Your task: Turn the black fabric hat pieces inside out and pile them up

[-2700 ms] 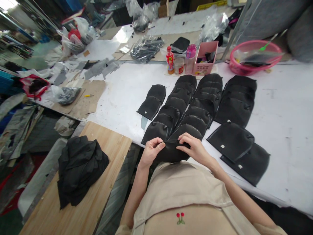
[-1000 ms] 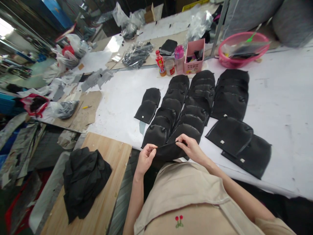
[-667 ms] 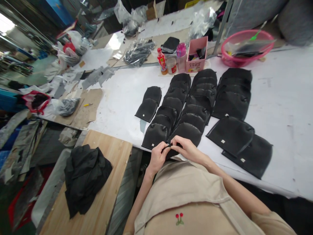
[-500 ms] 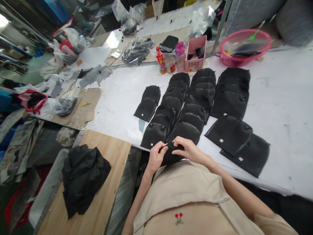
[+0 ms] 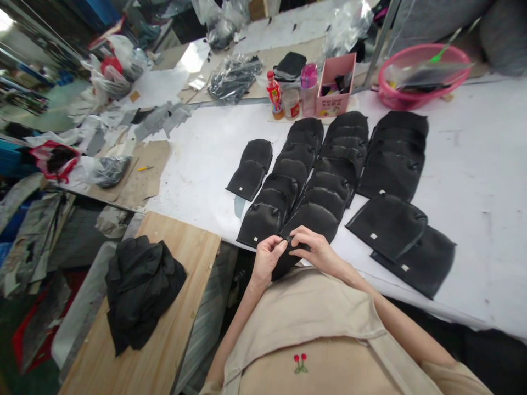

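Close to my apron, at the table's front edge, a black sheet-like piece (image 5: 284,266) is pinched between my hands. My left hand (image 5: 267,258) holds its upper edge between thumb and forefinger. Just to the right, my right hand (image 5: 315,249) grips the same edge with bent fingers. Much of the piece is hidden by my hands and the apron. Beyond them, similar black rounded pieces lie overlapped in rows, the nearest being a black piece (image 5: 315,222) right past my fingers. Two more black pieces (image 5: 387,227) with small white tags lie to the right.
A wooden board (image 5: 197,258) with a crumpled black cloth (image 5: 144,291) is at my left. At the back stand a red-capped bottle (image 5: 274,96), a glass jar (image 5: 291,104), a pink box (image 5: 336,88) and a pink basin (image 5: 424,99). Scraps and bags litter the far left.
My left hand has shifted slightly right and up, its fingertips now closer to my right hand. The black piece stays in both hands. The view has tilted a little.
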`<action>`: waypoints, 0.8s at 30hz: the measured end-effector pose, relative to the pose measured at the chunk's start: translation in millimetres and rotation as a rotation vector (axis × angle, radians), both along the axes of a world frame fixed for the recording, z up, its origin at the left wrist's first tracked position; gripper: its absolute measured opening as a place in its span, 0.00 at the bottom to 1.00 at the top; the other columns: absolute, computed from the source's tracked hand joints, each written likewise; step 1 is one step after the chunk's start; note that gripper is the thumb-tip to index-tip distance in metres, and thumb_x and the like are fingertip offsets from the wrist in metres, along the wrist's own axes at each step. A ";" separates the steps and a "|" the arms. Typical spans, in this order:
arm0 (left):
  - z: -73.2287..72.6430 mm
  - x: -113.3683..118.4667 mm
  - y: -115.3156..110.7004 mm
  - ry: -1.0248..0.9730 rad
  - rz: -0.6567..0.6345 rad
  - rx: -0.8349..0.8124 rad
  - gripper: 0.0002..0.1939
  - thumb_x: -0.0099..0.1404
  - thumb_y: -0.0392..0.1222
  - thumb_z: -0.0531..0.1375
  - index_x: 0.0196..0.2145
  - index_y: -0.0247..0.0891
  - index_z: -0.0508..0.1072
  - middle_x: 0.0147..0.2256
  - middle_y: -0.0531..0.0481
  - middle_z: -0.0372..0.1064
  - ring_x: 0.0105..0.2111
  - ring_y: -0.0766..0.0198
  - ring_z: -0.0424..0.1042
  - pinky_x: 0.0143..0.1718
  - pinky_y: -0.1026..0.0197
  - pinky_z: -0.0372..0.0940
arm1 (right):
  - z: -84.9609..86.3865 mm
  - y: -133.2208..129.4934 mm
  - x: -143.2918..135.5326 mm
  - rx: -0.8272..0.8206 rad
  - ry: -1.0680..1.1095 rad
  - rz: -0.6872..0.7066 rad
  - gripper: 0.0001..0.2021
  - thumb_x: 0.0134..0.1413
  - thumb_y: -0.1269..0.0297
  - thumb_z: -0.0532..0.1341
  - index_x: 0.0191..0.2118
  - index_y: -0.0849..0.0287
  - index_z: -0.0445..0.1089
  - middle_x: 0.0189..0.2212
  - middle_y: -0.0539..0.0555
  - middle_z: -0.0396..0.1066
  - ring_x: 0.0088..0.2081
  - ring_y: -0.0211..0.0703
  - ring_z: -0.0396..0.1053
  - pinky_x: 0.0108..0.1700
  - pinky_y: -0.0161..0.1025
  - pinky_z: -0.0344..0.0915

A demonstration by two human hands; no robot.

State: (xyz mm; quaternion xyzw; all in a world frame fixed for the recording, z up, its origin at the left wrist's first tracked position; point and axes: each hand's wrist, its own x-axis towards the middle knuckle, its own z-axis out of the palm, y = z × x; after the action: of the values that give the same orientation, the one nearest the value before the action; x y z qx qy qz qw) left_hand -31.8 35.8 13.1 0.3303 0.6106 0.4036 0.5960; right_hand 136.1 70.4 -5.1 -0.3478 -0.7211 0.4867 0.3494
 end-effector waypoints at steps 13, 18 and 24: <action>-4.4 2.9 -1.7 0.028 -0.032 -0.010 0.12 0.56 0.45 0.63 0.25 0.34 0.68 0.22 0.57 0.60 0.21 0.73 0.55 0.24 0.68 0.52 | 6.0 8.5 -0.4 -0.416 0.146 -0.075 0.06 0.53 0.64 0.63 0.34 0.58 0.66 0.31 0.49 0.69 0.34 0.39 0.68 0.38 0.37 0.66; -4.5 6.2 -2.2 0.117 -0.092 0.006 0.11 0.57 0.45 0.61 0.25 0.34 0.68 0.22 0.56 0.61 0.22 0.72 0.56 0.24 0.68 0.52 | 3.0 10.1 -5.7 -0.475 0.166 -0.101 0.09 0.46 0.69 0.63 0.36 0.58 0.65 0.31 0.50 0.71 0.35 0.39 0.70 0.39 0.37 0.67; -2.9 9.7 -3.3 0.220 -0.130 0.047 0.11 0.59 0.44 0.59 0.24 0.35 0.67 0.21 0.57 0.59 0.21 0.72 0.53 0.22 0.68 0.49 | -2.4 8.1 -10.1 -0.521 0.163 -0.167 0.11 0.40 0.72 0.60 0.35 0.59 0.66 0.28 0.49 0.70 0.32 0.38 0.70 0.36 0.37 0.66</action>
State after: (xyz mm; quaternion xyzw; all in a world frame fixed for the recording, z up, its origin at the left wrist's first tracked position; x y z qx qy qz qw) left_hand -22.2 32.5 10.2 0.4251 0.6401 0.3397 0.5424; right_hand 126.0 78.5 -7.5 -0.4436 -0.5101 0.6517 0.3440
